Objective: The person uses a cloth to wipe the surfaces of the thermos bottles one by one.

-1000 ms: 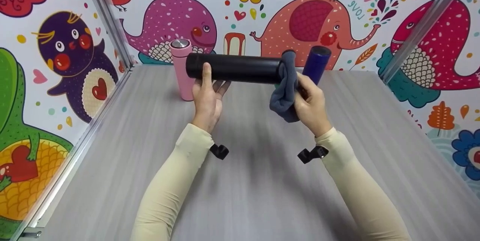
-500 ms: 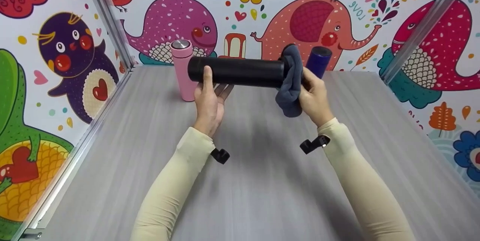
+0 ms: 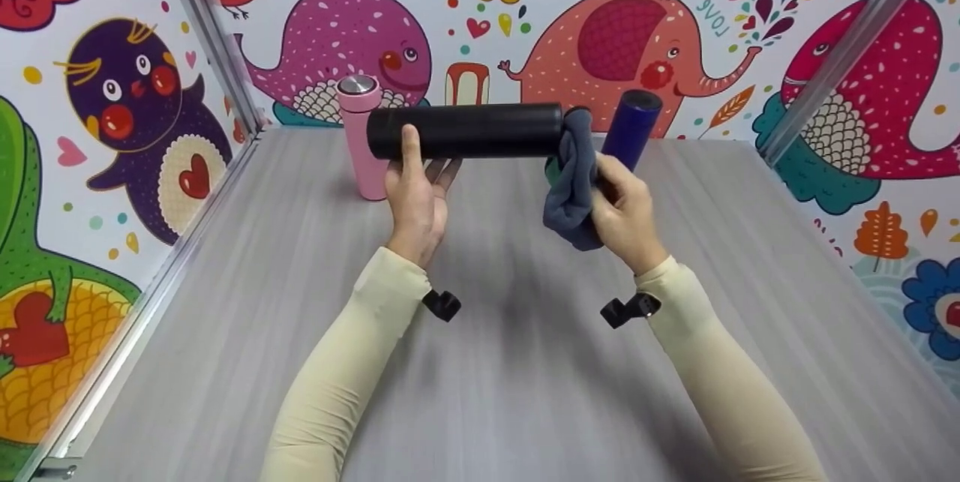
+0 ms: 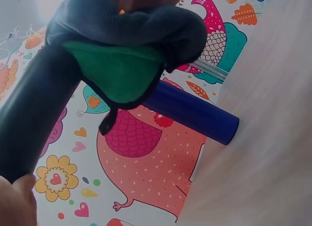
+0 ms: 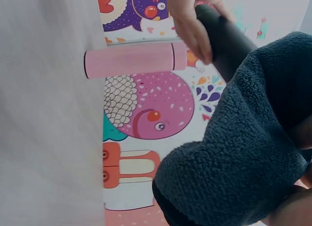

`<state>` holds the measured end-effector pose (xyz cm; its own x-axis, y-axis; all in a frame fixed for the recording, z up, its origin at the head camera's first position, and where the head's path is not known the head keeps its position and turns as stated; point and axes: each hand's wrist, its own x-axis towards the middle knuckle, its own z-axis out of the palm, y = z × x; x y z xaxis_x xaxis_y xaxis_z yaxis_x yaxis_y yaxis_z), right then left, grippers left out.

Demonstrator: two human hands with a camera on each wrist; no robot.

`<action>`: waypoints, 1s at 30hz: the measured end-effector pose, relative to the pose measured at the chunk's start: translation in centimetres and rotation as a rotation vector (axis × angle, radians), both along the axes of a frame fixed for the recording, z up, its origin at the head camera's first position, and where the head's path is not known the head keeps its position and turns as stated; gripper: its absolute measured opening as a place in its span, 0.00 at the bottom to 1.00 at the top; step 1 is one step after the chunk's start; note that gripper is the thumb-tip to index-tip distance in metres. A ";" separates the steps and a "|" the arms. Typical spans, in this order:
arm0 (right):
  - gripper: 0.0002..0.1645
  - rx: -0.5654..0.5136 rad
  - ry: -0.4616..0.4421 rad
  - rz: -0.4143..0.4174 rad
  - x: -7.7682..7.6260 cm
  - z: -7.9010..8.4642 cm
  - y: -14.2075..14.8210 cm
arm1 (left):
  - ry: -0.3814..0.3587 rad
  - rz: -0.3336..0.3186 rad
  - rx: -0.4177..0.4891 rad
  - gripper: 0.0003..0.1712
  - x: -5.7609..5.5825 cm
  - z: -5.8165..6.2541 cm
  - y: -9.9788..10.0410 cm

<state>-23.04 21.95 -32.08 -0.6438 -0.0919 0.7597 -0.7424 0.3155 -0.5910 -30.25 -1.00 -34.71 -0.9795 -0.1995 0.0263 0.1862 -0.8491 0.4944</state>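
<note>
Above the grey wood-grain table [image 3: 525,392], a matte black cylindrical flask [image 3: 465,132] is held horizontally, clear of the surface. Its left end is gripped by the left hand [image 3: 416,201], thumb laid across the front and fingers curled behind. Its right end is wrapped in a dark grey fleece cloth [image 3: 574,182], which is clutched by the right hand [image 3: 626,216] with fingers closed around the fabric. A green inner face of the cloth [image 4: 117,72] is shown only in the left wrist view. A pink cylindrical flask with a steel cap [image 3: 361,139] and a dark blue cylindrical flask [image 3: 630,130] stand upright near the rear edge, behind the black flask. Open table surface lies between the forearms and the near edge.
</note>
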 end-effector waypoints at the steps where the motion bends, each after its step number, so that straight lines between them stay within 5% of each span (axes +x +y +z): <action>1: 0.17 0.004 0.022 0.006 0.1 0.1 -0.1 | 0.001 0.001 0.001 0.27 0.0 0.0 0.0; 15: 0.19 0.016 0.152 -0.004 -0.5 2.1 -0.7 | 0.020 -0.013 -0.061 0.30 0.6 -0.6 -0.2; 30: 0.16 0.020 -0.133 -0.007 -1.3 1.4 0.2 | -0.031 -0.021 -0.067 0.31 1.3 -1.4 -0.5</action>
<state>-24.35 22.15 -30.64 -0.7396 -0.1012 0.6654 -0.6554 0.3328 -0.6780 -28.98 -1.52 -36.07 -0.9841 -0.1775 0.0088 0.1524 -0.8175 0.5554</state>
